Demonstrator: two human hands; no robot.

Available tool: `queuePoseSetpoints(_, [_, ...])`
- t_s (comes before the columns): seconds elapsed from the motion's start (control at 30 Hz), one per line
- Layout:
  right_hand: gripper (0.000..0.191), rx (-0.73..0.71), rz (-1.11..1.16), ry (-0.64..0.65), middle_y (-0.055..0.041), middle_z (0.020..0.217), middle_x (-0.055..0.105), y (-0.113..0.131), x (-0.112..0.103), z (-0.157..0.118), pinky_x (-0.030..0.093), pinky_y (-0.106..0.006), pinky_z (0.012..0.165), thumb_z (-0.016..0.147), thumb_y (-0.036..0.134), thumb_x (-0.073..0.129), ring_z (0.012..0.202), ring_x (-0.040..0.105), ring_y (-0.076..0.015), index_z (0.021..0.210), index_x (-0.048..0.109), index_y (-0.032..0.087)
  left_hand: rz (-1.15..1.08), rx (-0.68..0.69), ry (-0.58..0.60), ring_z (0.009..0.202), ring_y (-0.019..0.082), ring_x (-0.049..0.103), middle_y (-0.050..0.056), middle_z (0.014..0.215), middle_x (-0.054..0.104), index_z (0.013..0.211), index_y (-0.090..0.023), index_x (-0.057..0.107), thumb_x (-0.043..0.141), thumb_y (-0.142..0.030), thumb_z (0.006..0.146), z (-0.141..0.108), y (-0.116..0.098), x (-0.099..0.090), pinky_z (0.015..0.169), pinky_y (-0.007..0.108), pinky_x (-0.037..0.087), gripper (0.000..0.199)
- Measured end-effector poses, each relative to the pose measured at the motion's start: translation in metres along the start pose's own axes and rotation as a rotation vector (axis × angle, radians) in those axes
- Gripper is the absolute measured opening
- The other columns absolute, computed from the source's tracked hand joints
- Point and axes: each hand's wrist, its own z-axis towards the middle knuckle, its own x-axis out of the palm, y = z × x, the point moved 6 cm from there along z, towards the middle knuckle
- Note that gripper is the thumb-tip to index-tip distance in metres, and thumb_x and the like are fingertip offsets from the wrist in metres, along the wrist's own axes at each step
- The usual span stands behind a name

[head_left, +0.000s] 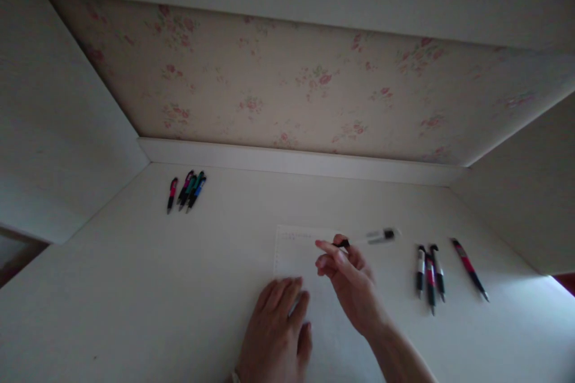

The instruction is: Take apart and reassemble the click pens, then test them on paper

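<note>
My left hand (279,329) lies flat, palm down, over the lower left of a white sheet of paper (291,254). Its fingers are stretched out and slightly apart. Faint rows of writing show near the sheet's top edge, too small to read. Above the right part of the paper, my right hand (348,272) is closed around a pen (381,236) with black parts and a pale, clear-looking barrel. The pen points out to the right, nearly level, and its far end is blurred. My fingers hide part of it.
Several colored pens (188,191) lie together at the back left of the white desk (135,287). On the right are a group of three pens (430,278) and a separate red and black pen (469,269). White side panels and a flowered back wall (287,84) enclose the desk.
</note>
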Motion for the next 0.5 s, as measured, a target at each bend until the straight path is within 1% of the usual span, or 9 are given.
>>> queuePoseSetpoints(0.03, [0.027,-0.018,-0.114,-0.012,-0.0037,0.076,0.076,-0.001,0.001,0.005,0.048,-0.029,0.062,0.078,0.044,0.082,0.062,0.062,-0.0158,0.078,0.067,0.022,0.019,0.015,0.013,0.114,0.031,0.062,0.011,0.130,0.069,0.120,-0.018,0.068,0.063,-0.019,0.082,-0.001,-0.002,0.002,0.099,0.049,0.050,0.038])
queuePoseSetpoints(0.07, [0.033,-0.046,-0.225,-0.021,-0.0019,0.063,0.071,-0.001,0.004,0.011,0.046,-0.028,0.060,0.083,0.046,0.077,0.057,0.058,-0.0147,0.068,0.061,0.021,0.028,0.021,0.024,0.112,0.031,0.063,0.011,0.129,0.069,0.120,-0.018,0.068,0.064,-0.020,0.082,-0.002,-0.004,0.004,0.097,0.049,0.051,0.039])
queuePoseSetpoints(0.1, [0.041,-0.068,-0.319,-0.015,-0.0019,0.057,0.068,-0.003,0.007,0.017,0.045,-0.028,0.058,0.089,0.051,0.068,0.055,0.056,-0.0148,0.063,0.059,0.021,0.032,0.027,0.038,0.110,0.031,0.064,0.011,0.129,0.069,0.120,-0.017,0.068,0.064,-0.021,0.081,-0.003,-0.006,0.005,0.096,0.049,0.051,0.039])
queuePoseSetpoints(0.17, [0.052,-0.111,-0.556,0.045,-0.0027,0.057,0.067,-0.007,0.016,0.030,0.044,-0.029,0.056,0.097,0.059,0.050,0.053,0.054,-0.0152,0.062,0.058,0.021,0.028,0.020,0.054,0.110,0.031,0.063,0.010,0.130,0.069,0.120,-0.018,0.068,0.064,-0.020,0.081,-0.003,-0.008,0.004,0.095,0.049,0.051,0.039])
queuePoseSetpoints(0.23, [0.053,-0.140,-0.637,0.067,-0.0017,0.057,0.066,-0.010,0.020,0.039,0.041,-0.028,0.054,0.097,0.061,0.047,0.052,0.052,-0.0156,0.065,0.062,0.021,0.010,-0.004,0.062,0.111,0.030,0.063,0.009,0.131,0.069,0.120,-0.018,0.068,0.063,-0.017,0.082,-0.001,-0.008,0.002,0.097,0.048,0.050,0.039])
queuePoseSetpoints(0.3, [0.053,-0.195,-0.714,0.073,-0.0003,0.056,0.063,-0.010,0.022,0.043,0.039,-0.028,0.055,0.096,0.060,0.050,0.054,0.052,-0.0157,0.063,0.064,0.021,-0.022,-0.022,0.069,0.110,0.028,0.063,0.007,0.130,0.069,0.119,-0.020,0.068,0.062,-0.015,0.082,0.002,-0.007,0.000,0.096,0.046,0.050,0.038])
queuePoseSetpoints(0.37, [0.049,-0.264,-0.793,0.091,0.0005,0.057,0.060,-0.009,0.025,0.039,0.039,-0.029,0.059,0.096,0.055,0.053,0.056,0.053,-0.0162,0.061,0.065,0.022,-0.058,-0.038,0.079,0.109,0.028,0.063,0.006,0.128,0.070,0.117,-0.020,0.069,0.061,-0.013,0.083,0.003,-0.006,0.000,0.096,0.045,0.049,0.036])
queuePoseSetpoints(0.5, [0.035,-0.399,-0.906,0.177,-0.0030,0.067,0.066,-0.009,0.032,0.025,0.042,-0.031,0.067,0.094,0.046,0.059,0.064,0.059,-0.0196,0.070,0.071,0.024,-0.125,-0.071,0.103,0.108,0.029,0.063,0.007,0.126,0.070,0.115,-0.022,0.068,0.061,-0.013,0.084,0.006,-0.006,0.000,0.096,0.046,0.048,0.033])
